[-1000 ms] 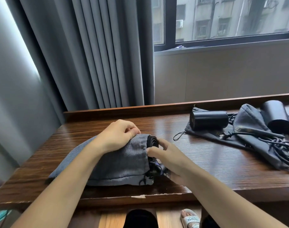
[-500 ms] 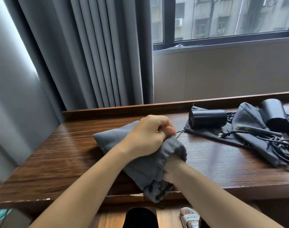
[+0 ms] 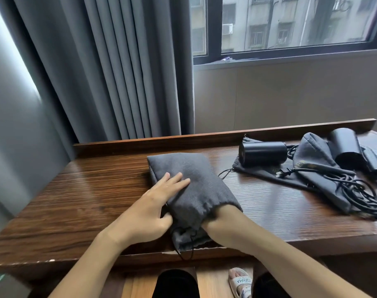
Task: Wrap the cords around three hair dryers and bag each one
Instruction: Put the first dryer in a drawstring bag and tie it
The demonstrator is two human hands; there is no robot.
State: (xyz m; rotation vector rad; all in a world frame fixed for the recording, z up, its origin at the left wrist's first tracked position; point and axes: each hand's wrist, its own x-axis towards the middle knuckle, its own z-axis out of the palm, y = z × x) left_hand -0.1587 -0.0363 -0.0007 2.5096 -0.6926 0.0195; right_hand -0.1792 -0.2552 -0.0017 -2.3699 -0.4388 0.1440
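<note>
A: Where's the bag being filled?

B: The grey pouch lies on the desk near the front edge, its closed end pointing to about eleven o'clock and its mouth toward six, the mouth's cloth and drawstring hanging just over that edge.

A: And the hands?

B: The left hand rests on the pouch's left flank, fingers straight and slightly spread on the cloth, thumb at the gathered neck. I'd say it pins the pouch so it can't slide. The right hand is inside the mouth up to the wrist; whether those fingers are clamped on anything, I cannot tell. Probably it is seating a dryer, though none shows through.

A: What's left?

B: At two o'clock, one black hair dryer lies on a flat pouch; at three, a second dryer leans by another pouch, with loose cords tangled in front. Neither looks wrapped or bagged.

A: Room to work?

B: Bare wood at nine o'clock. A raised lip bounds the back, with a curtain behind it. The risk I see is the pouch slipping off the front edge.
</note>
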